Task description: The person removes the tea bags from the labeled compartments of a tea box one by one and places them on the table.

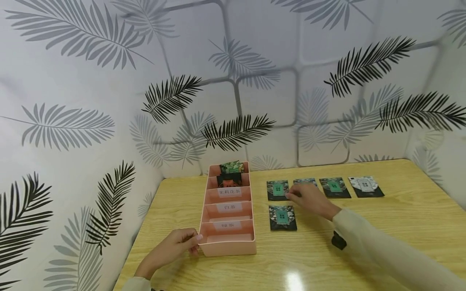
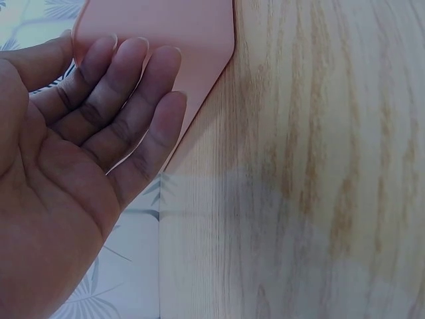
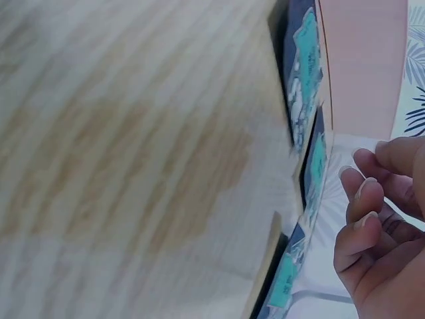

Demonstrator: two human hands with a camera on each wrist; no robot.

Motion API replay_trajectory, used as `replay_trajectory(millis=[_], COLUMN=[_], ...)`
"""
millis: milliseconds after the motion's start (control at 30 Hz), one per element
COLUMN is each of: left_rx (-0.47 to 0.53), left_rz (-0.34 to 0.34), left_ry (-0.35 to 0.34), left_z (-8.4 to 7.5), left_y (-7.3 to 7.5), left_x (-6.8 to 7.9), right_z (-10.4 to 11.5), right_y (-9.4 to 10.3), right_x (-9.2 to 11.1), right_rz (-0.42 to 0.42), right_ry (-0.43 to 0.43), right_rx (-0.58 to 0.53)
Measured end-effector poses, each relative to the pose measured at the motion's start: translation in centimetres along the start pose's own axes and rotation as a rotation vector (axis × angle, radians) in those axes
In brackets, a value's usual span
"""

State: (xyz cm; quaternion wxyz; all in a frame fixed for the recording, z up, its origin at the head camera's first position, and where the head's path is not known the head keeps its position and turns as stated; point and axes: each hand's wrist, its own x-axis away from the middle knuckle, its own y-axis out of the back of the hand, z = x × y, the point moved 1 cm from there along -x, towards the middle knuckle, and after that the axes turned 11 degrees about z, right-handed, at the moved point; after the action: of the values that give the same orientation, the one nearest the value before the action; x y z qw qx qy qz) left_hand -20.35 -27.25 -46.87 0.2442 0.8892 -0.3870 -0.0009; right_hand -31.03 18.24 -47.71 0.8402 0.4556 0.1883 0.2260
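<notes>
A pink divided box (image 1: 227, 248) stands lengthwise on the table, with paper labels in Chinese on its dividers. My left hand (image 1: 178, 244) holds its near left corner, thumb at the rim. In the left wrist view the bent fingers (image 2: 163, 66) lie against the box's outer wall. My right hand (image 1: 309, 198) is over the back row of flat tea packets, its fingertips at the right edge of the leftmost dark packet (image 1: 277, 190). The right wrist view shows loosely curled fingers (image 3: 358, 246) with nothing between them. Another floral packet (image 1: 282, 218) lies in front of the row.
Green packets (image 1: 232, 166) and a black-and-orange packet (image 1: 229, 181) sit in the box's far compartments. Along the back row lie a partly hidden packet (image 1: 305, 180), a green-labelled packet (image 1: 335, 188) and a white-and-black packet (image 1: 365, 186). A leaf-patterned wall (image 1: 255, 97) borders the table.
</notes>
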Motion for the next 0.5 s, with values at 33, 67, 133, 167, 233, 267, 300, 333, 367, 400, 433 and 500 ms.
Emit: replay_trajectory(millis=[33, 67, 133, 167, 233, 267, 300, 333, 367, 400, 433, 500], left_rx=[0.001, -0.001, -0.008, -0.011, -0.021, -0.027, -0.031, -0.036, -0.037, -0.039, -0.040, -0.041], left_rz=[0.000, -0.001, 0.001, 0.003, 0.006, 0.007, 0.008, 0.008, 0.008, 0.006, 0.005, 0.002], left_ry=[0.001, 0.003, -0.005, -0.013, -0.027, -0.035, -0.040, -0.044, -0.044, -0.043, -0.041, -0.033], left_z=[0.0, 0.0, 0.0, 0.0, -0.1, -0.1, -0.1, -0.2, -0.2, -0.2, -0.3, -0.4], left_y=[0.0, 0.0, 0.0, 0.1, 0.1, 0.1, 0.1, 0.1, 0.2, 0.2, 0.2, 0.2], left_x=[0.0, 0.0, 0.0, 0.0, 0.0, 0.0, 0.0, 0.0, 0.0, 0.0, 0.0, 0.1], right_z=[0.1, 0.2, 0.5, 0.6, 0.9, 1.0, 1.2, 1.4, 1.6, 1.8, 2.0, 2.3], right_y=[0.1, 0.1, 0.3, 0.3, 0.4, 0.5, 0.5, 0.5, 0.5, 0.4, 0.4, 0.2], right_x=[-0.1, -0.2, -0.4, -0.6, -0.8, -0.9, -1.1, -1.3, -1.4, -1.6, -1.9, -2.3], right_rz=[-0.003, -0.006, -0.009, -0.009, -0.009, -0.010, -0.008, -0.009, -0.009, -0.012, -0.015, -0.015], right_ry=[0.005, 0.009, 0.014, 0.014, 0.017, 0.017, 0.018, 0.020, 0.027, 0.029, 0.028, 0.030], right_rx=[-0.007, -0.007, -0.013, -0.017, -0.025, -0.025, -0.034, -0.035, -0.032, -0.022, -0.012, -0.007])
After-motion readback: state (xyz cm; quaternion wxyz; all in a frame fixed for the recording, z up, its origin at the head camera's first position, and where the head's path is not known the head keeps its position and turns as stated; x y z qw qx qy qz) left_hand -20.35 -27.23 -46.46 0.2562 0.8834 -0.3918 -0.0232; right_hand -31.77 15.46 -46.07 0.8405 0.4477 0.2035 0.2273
